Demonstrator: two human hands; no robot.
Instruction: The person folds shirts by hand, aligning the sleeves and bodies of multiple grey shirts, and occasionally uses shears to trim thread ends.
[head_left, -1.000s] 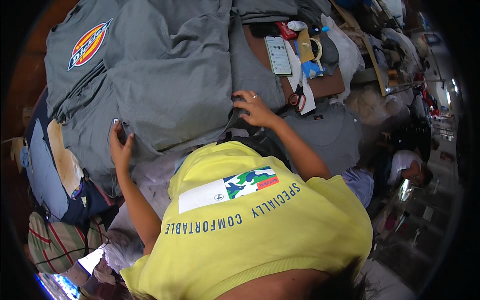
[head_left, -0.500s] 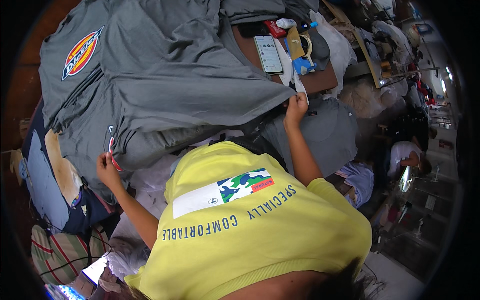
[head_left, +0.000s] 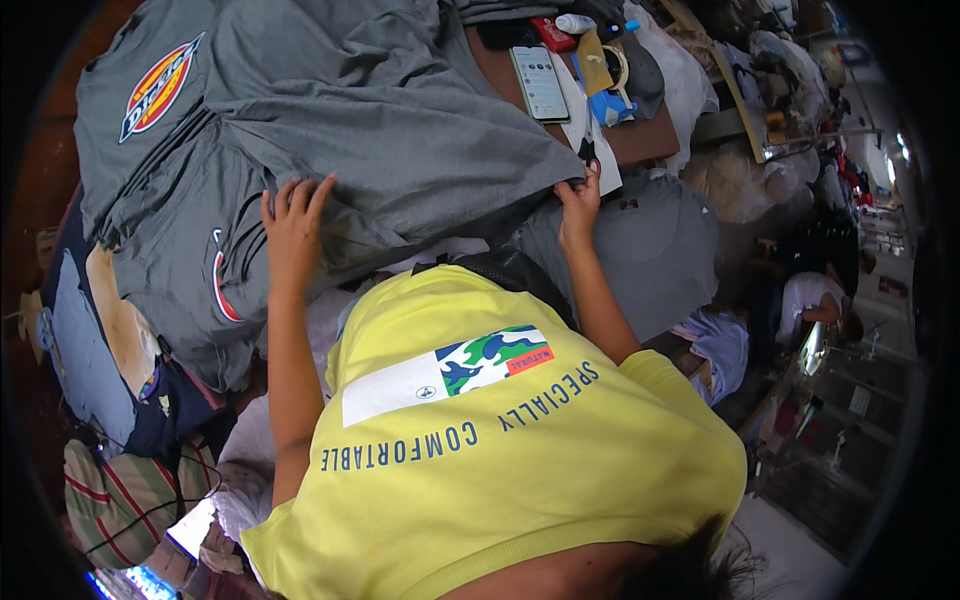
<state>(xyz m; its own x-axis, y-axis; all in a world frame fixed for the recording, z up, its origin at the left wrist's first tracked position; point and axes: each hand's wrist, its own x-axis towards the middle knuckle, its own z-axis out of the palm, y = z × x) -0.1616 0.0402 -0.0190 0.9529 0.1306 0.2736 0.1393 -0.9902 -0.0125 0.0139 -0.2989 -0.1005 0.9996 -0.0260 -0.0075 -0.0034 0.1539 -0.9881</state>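
Observation:
A grey T-shirt [head_left: 330,110] with a colourful oval print [head_left: 160,88] lies spread in front of me, wrinkled. My left hand [head_left: 293,225] rests on its near part, fingers stretched and apart. At the right, my right hand [head_left: 578,205] pinches the shirt's pointed corner. A small black and reddish thing [head_left: 588,152] shows at its fingertips; I cannot make out its kind. Below the left part of the shirt, more grey cloth bears a curved red, white and blue print [head_left: 224,287]. Beside my right hand lies another grey shirt [head_left: 650,250] with its collar showing.
A phone [head_left: 539,85] with a lit screen lies on a brown surface [head_left: 645,143], near a tape roll [head_left: 620,72], a white bottle [head_left: 574,23] and a red packet [head_left: 552,34]. Striped cloth [head_left: 125,495] sits lower left. A person [head_left: 812,298] is far right.
My left hand has let go of the cloth near the curved print and moved right and up onto the shirt, fingers spreading. The right hand keeps the corner, shifted slightly left and up.

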